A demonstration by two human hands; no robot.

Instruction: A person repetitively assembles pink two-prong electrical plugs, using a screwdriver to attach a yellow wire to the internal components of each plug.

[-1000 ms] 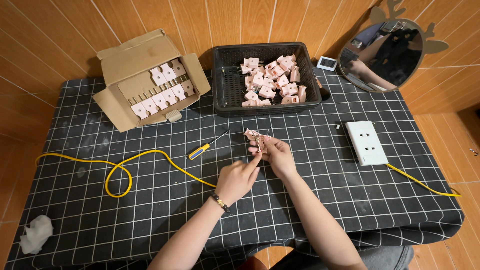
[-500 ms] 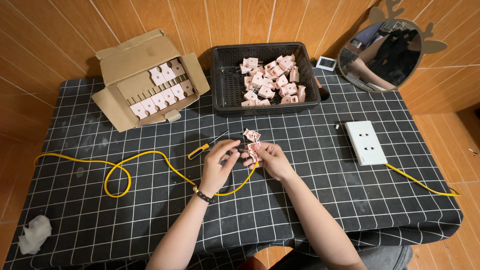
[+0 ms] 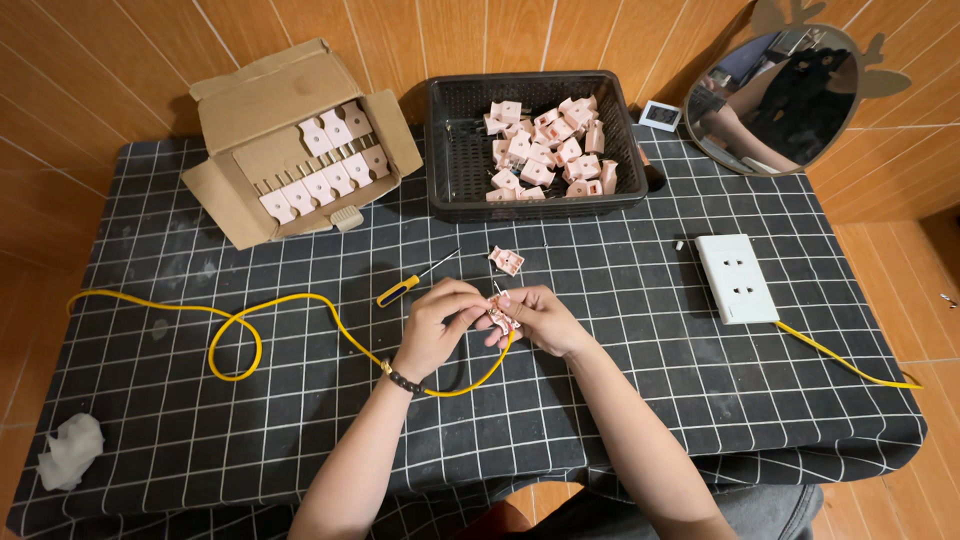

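Both of my hands meet over the middle of the table on a small pink plug part [image 3: 503,318]. My left hand [image 3: 440,323] pinches it from the left, together with the end of the yellow cable [image 3: 290,300]. From the right, my right hand [image 3: 535,318] grips the same part. Just beyond my fingers, another pink plug piece [image 3: 506,261] lies on the checked cloth [image 3: 620,400]. A yellow-handled screwdriver [image 3: 408,285] rests to the left of it.
A black basket [image 3: 450,170] with several pink plug parts stands at the back. An open cardboard box [image 3: 290,140] of similar parts is at back left. A white wall socket [image 3: 737,279] with a yellow lead, a round mirror [image 3: 775,95] and a crumpled tissue [image 3: 68,450] also lie here.
My left hand has come up from the cloth to join the right hand on the plug part. Both hands have shifted slightly toward me, leaving one pink piece on the table.
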